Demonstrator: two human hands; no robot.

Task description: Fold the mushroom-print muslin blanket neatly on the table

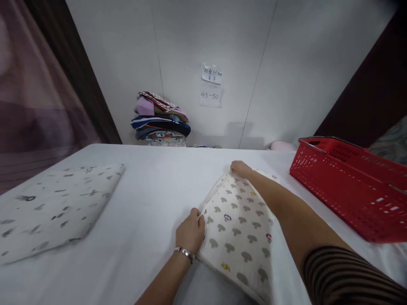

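A white cloth with a mushroom print (237, 228) lies in folded layers on the white-covered table, partly lifted between my hands. My left hand (190, 232), with a silver bracelet at the wrist, is closed on the cloth's left edge. Farther away, my right hand (241, 168) pinches its far corner, and my right forearm passes over the right side. Part of the cloth's right side is hidden under that arm. Another white cloth with a scattered print (73, 203) lies folded flat at the left, apart from both hands.
A red perforated basket (343, 186) with metal handles stands at the table's right. Behind the far edge, a pile of folded fabrics (162, 118) rests against the wall, where two handwritten paper notes (211, 84) hang. A sheer pinkish curtain (41, 93) hangs on the left.
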